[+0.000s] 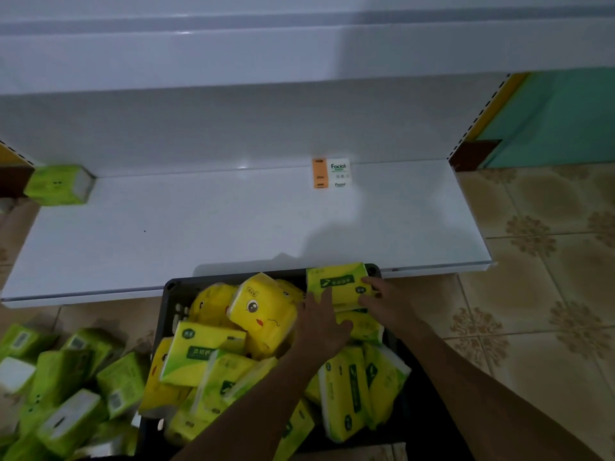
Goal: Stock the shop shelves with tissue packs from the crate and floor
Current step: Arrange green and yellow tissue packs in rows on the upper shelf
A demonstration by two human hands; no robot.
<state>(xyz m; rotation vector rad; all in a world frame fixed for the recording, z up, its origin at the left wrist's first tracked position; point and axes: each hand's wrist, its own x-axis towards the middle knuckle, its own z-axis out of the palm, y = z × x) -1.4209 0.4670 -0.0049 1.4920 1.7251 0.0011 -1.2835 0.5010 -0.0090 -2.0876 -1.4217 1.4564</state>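
1. the crate (171,289) sits nearest, heaped with yellow packs (263,307); floor packs (66,377) lie loose just left of the crate.
2. at the crate's far right corner, the left hand (321,324) lays straight fingers on the pack (339,281), while the right hand (382,297) pinches its right end.
3. the pack looks light, soft and squashy, and its film wrap is likely slippery; better to hold it across both short ends and squeeze gently.
4. beyond the crate lies the shelf (199,227): a green pack (60,184) far left of the crate, a facial pack (331,173) at the back wall.
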